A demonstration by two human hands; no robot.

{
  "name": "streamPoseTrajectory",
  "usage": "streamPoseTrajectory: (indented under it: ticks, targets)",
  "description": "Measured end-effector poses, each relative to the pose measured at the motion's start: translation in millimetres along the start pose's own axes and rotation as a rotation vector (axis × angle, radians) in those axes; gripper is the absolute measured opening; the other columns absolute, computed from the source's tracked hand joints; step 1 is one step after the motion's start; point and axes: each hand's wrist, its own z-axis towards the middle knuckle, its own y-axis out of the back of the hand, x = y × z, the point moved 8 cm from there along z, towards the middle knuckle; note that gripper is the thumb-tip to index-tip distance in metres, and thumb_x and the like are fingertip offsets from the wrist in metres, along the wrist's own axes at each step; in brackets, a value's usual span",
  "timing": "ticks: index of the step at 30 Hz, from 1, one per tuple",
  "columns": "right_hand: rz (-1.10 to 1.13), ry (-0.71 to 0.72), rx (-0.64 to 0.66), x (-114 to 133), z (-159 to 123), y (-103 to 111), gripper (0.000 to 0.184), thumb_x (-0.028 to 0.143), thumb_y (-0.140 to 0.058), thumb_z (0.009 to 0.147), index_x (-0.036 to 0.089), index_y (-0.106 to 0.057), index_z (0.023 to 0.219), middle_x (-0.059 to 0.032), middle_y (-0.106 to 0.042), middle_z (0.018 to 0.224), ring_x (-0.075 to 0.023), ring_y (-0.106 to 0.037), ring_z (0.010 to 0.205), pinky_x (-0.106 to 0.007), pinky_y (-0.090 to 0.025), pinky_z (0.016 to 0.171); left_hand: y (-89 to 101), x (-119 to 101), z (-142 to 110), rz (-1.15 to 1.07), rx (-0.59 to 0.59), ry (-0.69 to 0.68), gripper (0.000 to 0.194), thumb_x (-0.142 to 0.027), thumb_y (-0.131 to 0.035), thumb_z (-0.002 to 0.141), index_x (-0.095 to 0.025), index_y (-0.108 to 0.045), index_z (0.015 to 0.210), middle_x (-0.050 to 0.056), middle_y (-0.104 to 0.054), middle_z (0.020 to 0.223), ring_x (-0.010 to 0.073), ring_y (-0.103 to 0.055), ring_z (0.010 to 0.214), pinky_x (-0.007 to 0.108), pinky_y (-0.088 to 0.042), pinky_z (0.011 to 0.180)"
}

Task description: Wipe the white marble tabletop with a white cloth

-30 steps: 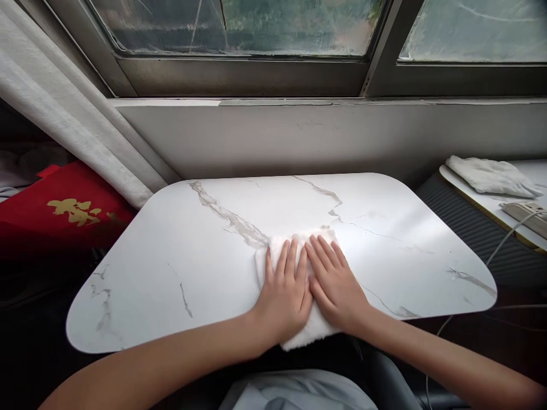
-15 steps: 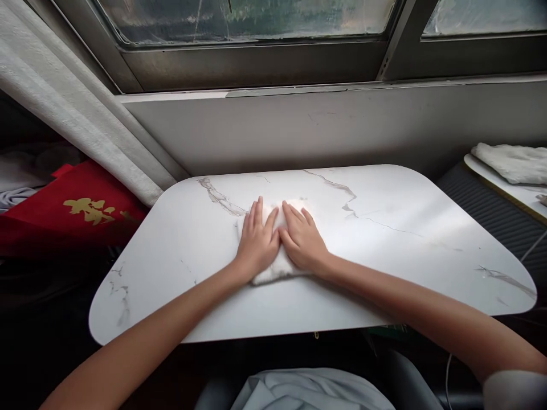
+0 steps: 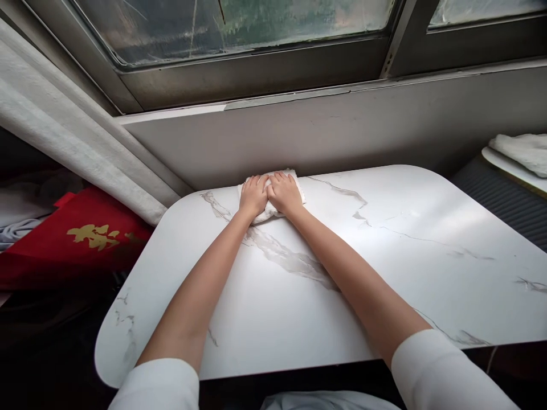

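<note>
A folded white cloth lies at the far edge of a white marble-patterned table, part of it reaching over the rim. My left hand rests palm down on the left part of the cloth, fingers pointing away from me. Beside it, my right hand presses on the cloth too, with the thumbs close together. The fingers of both hands lie on top of the cloth, not wrapped round it. The palms hide much of its middle.
Beyond the table stands a low wall under a metal-framed window. A pale curtain hangs at the left, near a red bag with gold lettering. Another white cloth lies on a surface at the far right.
Both hands have pushed the cloth away from me, from the table's middle to its far edge. My arms are now stretched further forward, and the view has shifted slightly.
</note>
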Motion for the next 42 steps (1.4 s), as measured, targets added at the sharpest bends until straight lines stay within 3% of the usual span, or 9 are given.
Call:
streamPoseTrajectory:
  ticks: [6,12,19,22,27,31,34,38,42]
  targets:
    - [0.058,0.052,0.052,12,-12,-1,0.042,0.02,-0.032,0.096,0.006,-0.051,0.131,-0.0159,-0.045,0.144,-0.0233,-0.034,0.137,-0.042,-0.018,0.114,9.1,2,-28,0.069,0.0,0.123,0.046,-0.026,-0.029,0.096,-0.018,-0.046,0.138,0.011,-0.041,0.147,0.0264,-0.033,0.138,0.046,-0.024,0.113]
    - [0.318,-0.02,0.059,31,-71,16,0.043,0.023,-0.024,0.099,0.016,-0.058,0.125,-0.0073,-0.05,0.141,-0.0178,-0.035,0.137,-0.039,-0.018,0.115,25.3,-8,-100,0.126,-0.01,0.1,0.046,-0.029,-0.027,0.097,-0.018,-0.045,0.138,0.012,-0.042,0.147,0.0281,-0.033,0.138,0.05,-0.026,0.112]
    - [0.436,0.029,0.357,69,-175,33,0.054,0.029,-0.036,0.095,0.01,-0.035,0.145,-0.0108,-0.025,0.155,-0.0179,-0.013,0.145,-0.043,-0.006,0.119,49.3,-29,-205,0.104,0.062,-0.062,0.05,-0.035,-0.026,0.097,-0.016,-0.041,0.141,0.014,-0.036,0.15,0.0291,-0.027,0.141,0.052,-0.025,0.113]
    - [0.521,0.057,0.538,81,-214,41,0.066,0.03,-0.042,0.09,0.01,-0.023,0.15,-0.0107,-0.016,0.156,-0.0199,-0.009,0.145,-0.047,-0.01,0.118,62.7,-40,-247,0.098,0.093,-0.09,0.051,-0.035,-0.027,0.097,-0.017,-0.039,0.143,0.013,-0.034,0.151,0.0293,-0.025,0.142,0.054,-0.025,0.113]
    - [0.54,0.166,0.63,93,-231,49,0.065,0.031,-0.044,0.089,0.015,-0.027,0.15,-0.0081,-0.025,0.155,-0.0228,-0.016,0.144,-0.047,-0.018,0.116,77.7,-48,-285,0.089,0.127,-0.056,0.053,-0.03,-0.03,0.096,-0.028,-0.027,0.149,0.005,-0.032,0.153,0.0262,-0.026,0.142,0.054,-0.026,0.114]
    - [0.479,0.237,0.599,107,-205,30,0.058,0.032,-0.033,0.095,0.01,-0.029,0.148,-0.0105,-0.027,0.154,-0.0209,-0.018,0.144,-0.046,-0.011,0.117,71.3,-35,-274,0.091,0.145,0.0,0.054,-0.031,-0.025,0.097,-0.017,-0.024,0.15,0.012,-0.029,0.154,0.0276,-0.02,0.143,0.054,-0.025,0.114]
    - [0.429,0.288,0.448,116,-171,15,0.054,0.033,-0.027,0.098,0.008,-0.033,0.145,-0.0119,-0.034,0.151,-0.0199,-0.023,0.142,-0.043,-0.01,0.117,65.2,-9,-244,0.117,0.107,0.051,0.055,-0.031,-0.022,0.097,-0.009,-0.029,0.146,0.016,-0.033,0.151,0.0283,-0.021,0.143,0.054,-0.02,0.115]
    - [0.368,0.291,0.216,116,-114,1,0.049,0.028,-0.027,0.097,0.008,-0.04,0.141,-0.012,-0.049,0.142,-0.0209,-0.037,0.134,-0.04,-0.02,0.113,60.9,30,-187,0.138,0.082,0.07,0.051,-0.03,-0.025,0.095,-0.011,-0.037,0.141,0.014,-0.039,0.149,0.026,-0.028,0.141,0.049,-0.018,0.116]
    - [0.27,0.211,0.058,104,-52,-9,0.041,0.016,-0.029,0.093,0.009,-0.053,0.125,-0.0135,-0.063,0.12,-0.0224,-0.055,0.112,-0.034,-0.038,0.097,59.1,61,-128,0.145,0.068,0.095,0.048,-0.033,-0.029,0.094,-0.014,-0.043,0.136,0.014,-0.043,0.146,0.0266,-0.032,0.138,0.049,-0.019,0.115]
